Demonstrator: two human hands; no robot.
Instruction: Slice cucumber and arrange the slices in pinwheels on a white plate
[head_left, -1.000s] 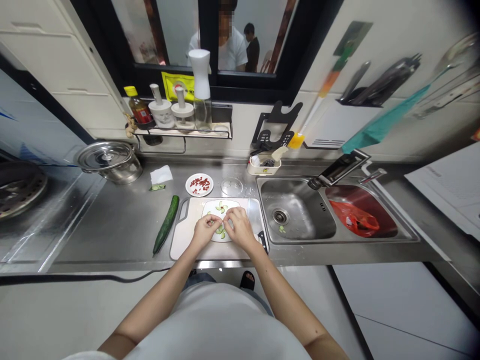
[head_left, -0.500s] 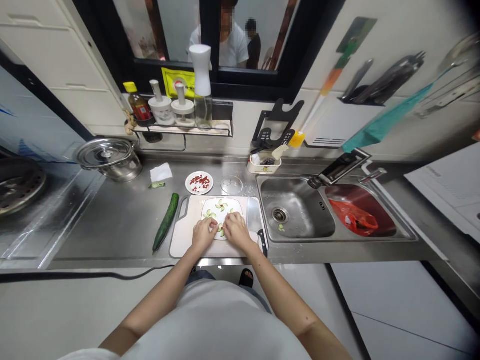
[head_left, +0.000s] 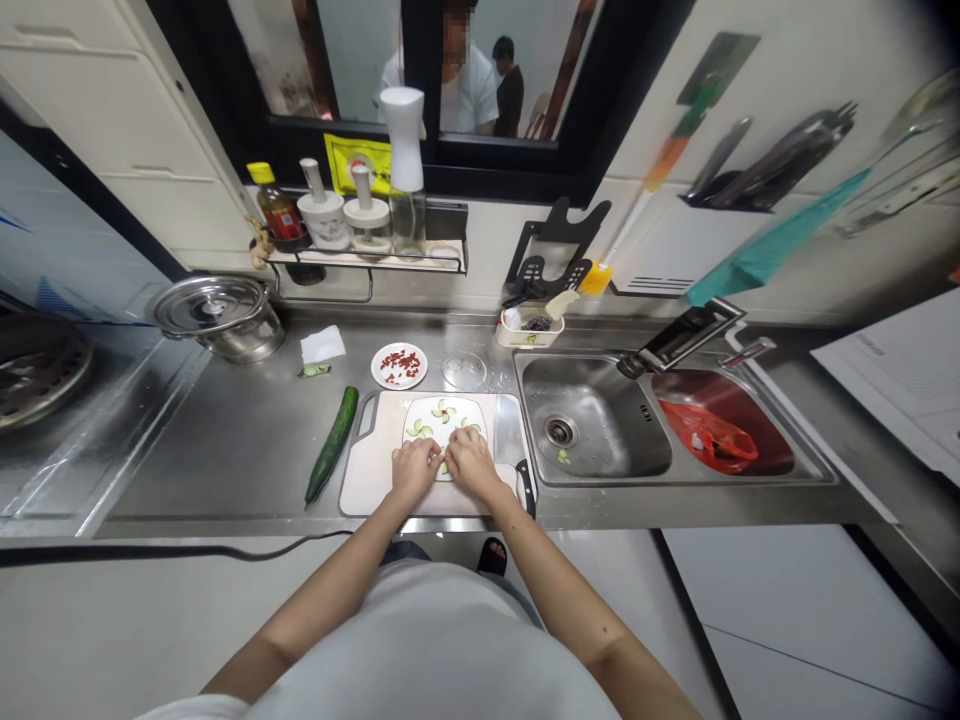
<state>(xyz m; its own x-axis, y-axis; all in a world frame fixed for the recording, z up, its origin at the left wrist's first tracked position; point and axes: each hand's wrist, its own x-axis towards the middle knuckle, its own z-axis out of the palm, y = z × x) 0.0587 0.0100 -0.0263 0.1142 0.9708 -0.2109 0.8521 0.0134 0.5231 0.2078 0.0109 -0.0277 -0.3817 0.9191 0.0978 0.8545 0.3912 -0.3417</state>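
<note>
My left hand [head_left: 415,470] is over the near left part of a white plate [head_left: 444,432], with its thumb and fingertips pinched together. Close beside it, my right hand [head_left: 472,465] rests at the plate's near right with its fingers curled in. Their fingertips almost meet over thin cucumber slices partly hidden between them; whatever they pinch is too small to make out. At the plate's far side, cucumber slices [head_left: 444,410] fan out in a pinwheel with a red centre. The plate lies on a light cutting board [head_left: 375,480]. A knife [head_left: 523,480] lies along the board's right edge.
A whole cucumber [head_left: 331,445] lies left of the board. Behind it are a small dish [head_left: 380,368] of red berry-like pieces, a clear round lid [head_left: 463,370] and white paper [head_left: 322,345]. A sink [head_left: 600,410] is at right, a lidded pot [head_left: 240,335] at left.
My left hand has shifted slightly to the right, its fingertips closer to the right hand. The right hand stays nearly in place over the plate.
</note>
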